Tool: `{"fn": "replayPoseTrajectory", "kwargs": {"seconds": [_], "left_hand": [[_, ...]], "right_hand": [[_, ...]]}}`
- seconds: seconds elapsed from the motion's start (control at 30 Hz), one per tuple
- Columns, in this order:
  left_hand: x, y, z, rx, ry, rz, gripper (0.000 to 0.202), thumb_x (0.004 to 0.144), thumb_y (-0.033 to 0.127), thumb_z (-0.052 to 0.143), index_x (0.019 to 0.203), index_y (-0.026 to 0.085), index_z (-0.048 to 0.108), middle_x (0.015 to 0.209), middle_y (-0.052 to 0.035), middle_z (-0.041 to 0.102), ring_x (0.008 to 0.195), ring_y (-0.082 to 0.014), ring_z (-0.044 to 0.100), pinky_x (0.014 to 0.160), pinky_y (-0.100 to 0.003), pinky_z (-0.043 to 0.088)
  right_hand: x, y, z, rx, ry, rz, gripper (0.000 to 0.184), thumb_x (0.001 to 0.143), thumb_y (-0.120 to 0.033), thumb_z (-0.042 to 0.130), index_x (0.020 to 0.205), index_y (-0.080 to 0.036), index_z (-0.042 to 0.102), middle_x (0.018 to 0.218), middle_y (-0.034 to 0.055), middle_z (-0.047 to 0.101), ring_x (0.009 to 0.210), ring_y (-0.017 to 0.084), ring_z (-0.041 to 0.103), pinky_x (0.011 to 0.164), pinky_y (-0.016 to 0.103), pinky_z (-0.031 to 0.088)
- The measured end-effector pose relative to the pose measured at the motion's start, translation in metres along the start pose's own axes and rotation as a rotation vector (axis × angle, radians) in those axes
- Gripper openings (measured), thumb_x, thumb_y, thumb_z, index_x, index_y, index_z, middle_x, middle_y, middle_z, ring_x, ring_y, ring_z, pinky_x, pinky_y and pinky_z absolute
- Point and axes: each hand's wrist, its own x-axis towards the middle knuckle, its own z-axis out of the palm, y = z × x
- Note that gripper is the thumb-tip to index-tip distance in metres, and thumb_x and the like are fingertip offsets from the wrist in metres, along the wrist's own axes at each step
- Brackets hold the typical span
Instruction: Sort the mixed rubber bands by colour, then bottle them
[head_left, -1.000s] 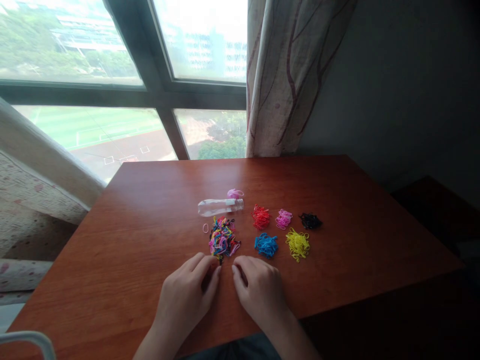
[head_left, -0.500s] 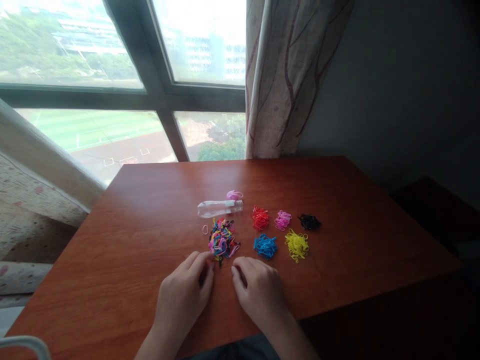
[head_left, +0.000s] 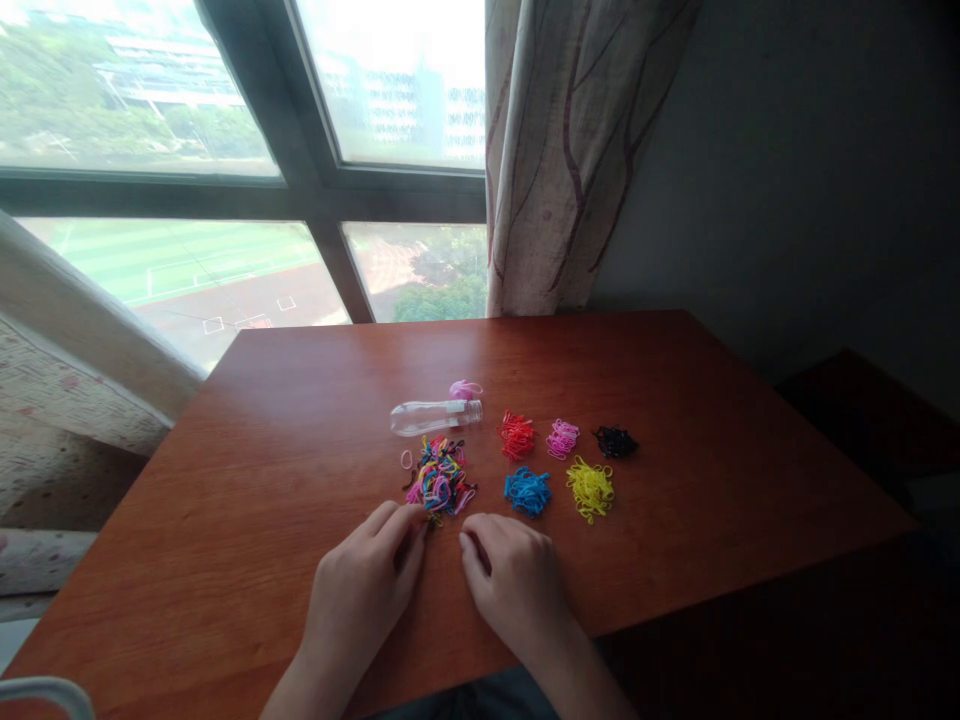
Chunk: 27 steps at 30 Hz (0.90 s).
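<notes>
A mixed pile of small coloured rubber bands (head_left: pixel 439 476) lies on the wooden table. My left hand (head_left: pixel 367 568) rests at the pile's near left edge, thumb and forefinger pinched together beside a few stray bands; what is between the tips is hidden. My right hand (head_left: pixel 519 578) lies just right of it, fingers curled in and the thumb against the forefinger, and I cannot make out anything in it. To the right sit sorted heaps: red bands (head_left: pixel 517 436), pink bands (head_left: pixel 562 438), black bands (head_left: pixel 616 441), blue bands (head_left: pixel 528 491) and yellow bands (head_left: pixel 591 489).
Behind the mixed pile a clear plastic bottle (head_left: pixel 424 417) lies on its side, with a pink looped item (head_left: pixel 465 389) by its neck. One pink band (head_left: pixel 406 459) is apart at the left. The table (head_left: pixel 225 520) meets a window and curtains (head_left: pixel 577 150).
Some bands at the left side of the mixed pile have shifted slightly left. Both hands keep nearly the same place and pose; the view has moved a little.
</notes>
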Motion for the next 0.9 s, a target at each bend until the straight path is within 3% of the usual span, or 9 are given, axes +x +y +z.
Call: {"fn": "replayPoseTrajectory", "kwargs": {"seconds": [0.4, 0.9], "left_hand": [[0.003, -0.003, 0.000, 0.035, 0.000, 0.026, 0.020, 0.097, 0.029, 0.045, 0.099, 0.026, 0.064, 0.087, 0.0019, 0.069, 0.069, -0.0152, 0.068, 0.056, -0.024, 0.044], [0.015, -0.006, -0.008, 0.087, -0.133, 0.105, 0.024, 0.100, 0.029, 0.039, 0.096, 0.027, 0.062, 0.092, 0.0009, 0.068, 0.072, -0.0157, 0.068, 0.052, -0.024, 0.037]], "right_hand": [[0.000, 0.001, 0.000, 0.002, -0.005, 0.008, 0.014, 0.090, -0.014, 0.054, 0.080, -0.023, 0.055, 0.077, -0.0022, 0.065, 0.072, 0.015, 0.061, 0.064, 0.028, 0.030], [0.001, 0.001, -0.001, 0.005, -0.007, 0.009, 0.014, 0.091, -0.013, 0.053, 0.080, -0.023, 0.056, 0.077, -0.0014, 0.066, 0.072, 0.016, 0.061, 0.064, 0.027, 0.031]]}}
